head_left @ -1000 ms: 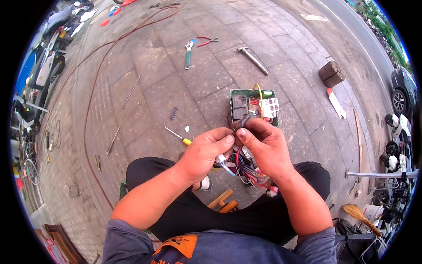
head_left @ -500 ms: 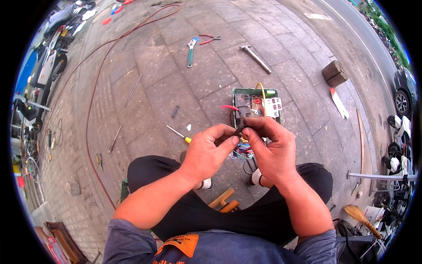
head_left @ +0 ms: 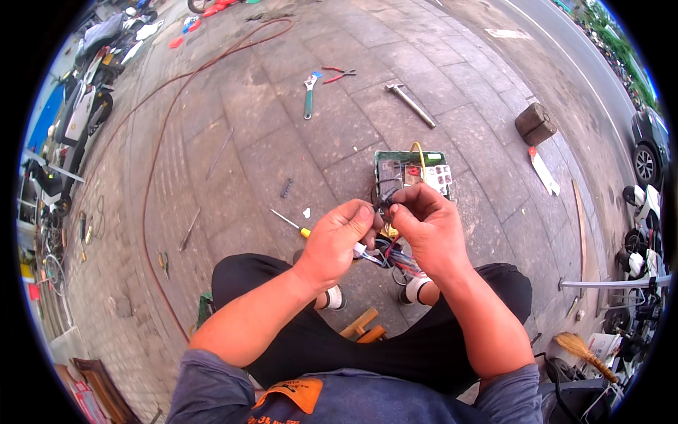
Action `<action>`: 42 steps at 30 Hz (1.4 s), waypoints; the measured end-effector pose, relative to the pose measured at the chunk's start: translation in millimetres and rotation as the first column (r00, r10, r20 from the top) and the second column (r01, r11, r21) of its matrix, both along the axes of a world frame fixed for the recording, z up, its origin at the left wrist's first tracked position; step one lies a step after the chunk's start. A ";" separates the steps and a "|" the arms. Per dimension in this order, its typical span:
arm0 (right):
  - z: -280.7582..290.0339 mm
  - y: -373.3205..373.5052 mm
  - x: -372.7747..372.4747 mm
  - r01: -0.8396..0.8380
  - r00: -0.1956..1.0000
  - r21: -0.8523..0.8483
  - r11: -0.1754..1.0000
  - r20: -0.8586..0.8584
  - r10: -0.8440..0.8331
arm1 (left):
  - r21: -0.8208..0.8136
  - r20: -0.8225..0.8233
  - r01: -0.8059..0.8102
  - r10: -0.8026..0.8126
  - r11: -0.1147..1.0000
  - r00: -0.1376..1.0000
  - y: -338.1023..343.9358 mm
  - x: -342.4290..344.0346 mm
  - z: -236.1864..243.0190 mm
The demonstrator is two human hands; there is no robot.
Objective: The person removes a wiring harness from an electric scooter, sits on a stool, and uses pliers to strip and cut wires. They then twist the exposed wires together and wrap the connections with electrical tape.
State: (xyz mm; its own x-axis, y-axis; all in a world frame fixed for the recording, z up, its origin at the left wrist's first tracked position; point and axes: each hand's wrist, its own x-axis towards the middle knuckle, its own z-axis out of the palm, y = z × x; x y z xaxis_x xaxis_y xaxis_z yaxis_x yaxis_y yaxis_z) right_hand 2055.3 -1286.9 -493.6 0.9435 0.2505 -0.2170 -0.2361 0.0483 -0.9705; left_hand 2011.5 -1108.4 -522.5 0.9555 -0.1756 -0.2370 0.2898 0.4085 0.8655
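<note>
While the knees (head_left: 244, 279) are spread wide, both hands meet out in front, close together. The left hand (head_left: 337, 239) pinches a black bit (head_left: 385, 201), and the right hand (head_left: 429, 230) pinches it too. The black bit is up between the fingertips, mostly hidden, so I cannot tell its shape. Under the hands is a bunch of wires (head_left: 402, 261), with a white plug (head_left: 359, 249) just below the left hand. I cannot tell if the black bit is joined to the wires.

Just past the hands, a green box (head_left: 380, 155) full of small things sits on the ground (head_left: 261, 152). A yellow hoop (head_left: 418, 147) sticks up from it. Near the left hand lies a screwdriver (head_left: 304, 232) with a yellow handle. Farther out lie a wrench (head_left: 308, 97), red pliers (head_left: 339, 74) and a hammer (head_left: 413, 106). Off to the right sits a brown block (head_left: 536, 125), with a white strip (head_left: 543, 175) near it.
</note>
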 end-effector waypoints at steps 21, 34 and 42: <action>5.7 -38.6 19.9 0.139 0.850 -0.595 0.791 0.481 0.213 | 0.359 0.015 0.334 -0.363 0.872 0.932 26.8 2.9 8.9; 9.2 -21.0 2.2 0.224 0.647 -0.654 0.722 0.654 0.392 | 0.815 0.546 -0.370 -0.378 0.446 0.747 3.7 6.2 4.5; 22.4 -20.8 -3.0 0.310 0.542 -0.713 0.629 0.676 0.499 | 0.796 0.568 -0.406 -0.320 0.449 0.758 -6.8 -0.2 11.4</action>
State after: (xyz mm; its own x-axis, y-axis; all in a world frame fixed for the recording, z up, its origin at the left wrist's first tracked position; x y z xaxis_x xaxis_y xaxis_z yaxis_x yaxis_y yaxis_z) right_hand 2052.3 -1307.7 -471.2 0.7582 0.4995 0.4190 0.6455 -0.6654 -0.3749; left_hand 2011.3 -1115.2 -511.1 0.9169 -0.1868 0.3528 -0.3872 -0.6315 0.6718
